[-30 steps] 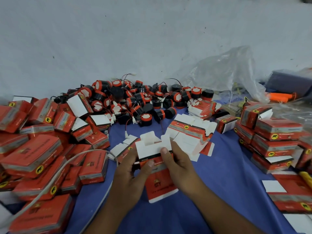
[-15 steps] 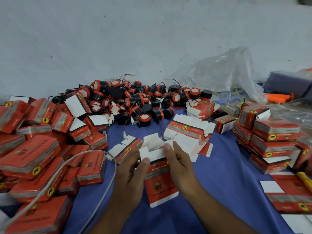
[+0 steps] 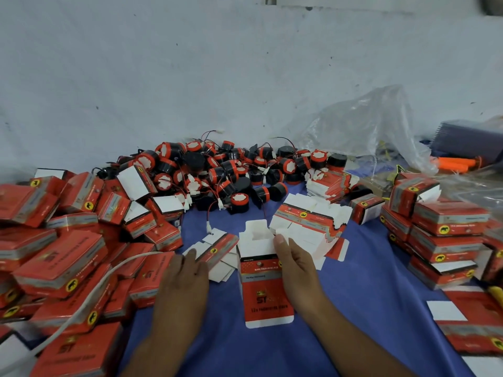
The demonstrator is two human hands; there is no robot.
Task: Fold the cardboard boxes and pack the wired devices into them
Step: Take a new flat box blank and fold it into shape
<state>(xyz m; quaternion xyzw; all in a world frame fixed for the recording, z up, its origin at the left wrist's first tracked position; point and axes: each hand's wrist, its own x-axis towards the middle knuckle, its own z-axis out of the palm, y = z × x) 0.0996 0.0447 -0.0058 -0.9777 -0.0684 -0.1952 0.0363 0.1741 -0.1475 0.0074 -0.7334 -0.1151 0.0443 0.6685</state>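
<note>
Cardboard, red outside and white inside: a half-formed box (image 3: 265,284) stands upright on the blue cloth (image 3: 359,273) between the two hands, its white top flaps open and its bottom flap spread toward the viewer. The right hand (image 3: 298,268) grips the box along its right side, thumb pressed at the upper right corner by the flaps; the other fingers are hidden behind it. The left hand (image 3: 182,278) is off the box, just to its left, palm down with fingers straight and holding nothing, its fingertips at a flat carton (image 3: 217,247). A white cable (image 3: 103,278) curves over the heap of folded boxes (image 3: 54,262) on the left. Beyond the held box lies a stack of flat cartons (image 3: 307,217). Farther back sits the pile of wired devices (image 3: 217,172), black and red. Stacked boxes (image 3: 441,232) and a clear plastic bag (image 3: 367,126) are on the right.
</note>
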